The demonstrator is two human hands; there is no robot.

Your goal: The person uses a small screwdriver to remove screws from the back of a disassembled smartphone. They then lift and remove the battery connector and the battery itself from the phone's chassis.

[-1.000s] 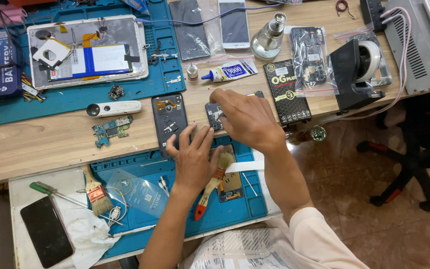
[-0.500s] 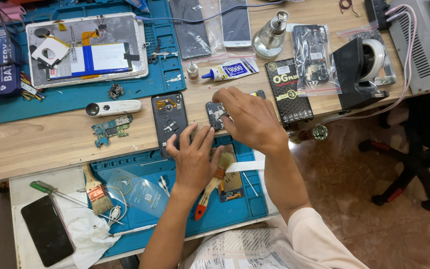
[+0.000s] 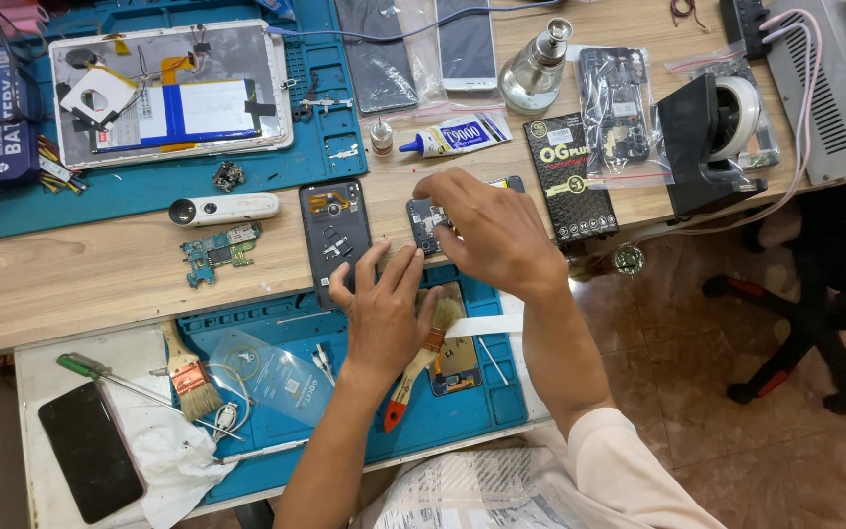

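A long wooden workbench (image 3: 100, 284) carries two blue silicone repair mats (image 3: 462, 421), and at the near mat's upper edge lies a small dark opened phone body (image 3: 425, 220). The right hand (image 3: 496, 230) arches over it, fingertips pinched on something at its top; the left hand (image 3: 384, 309) rests flat beside it, fingers spread, grasping nothing. The phone body looks light, rigid and fragile, probably safest held by its side edges.
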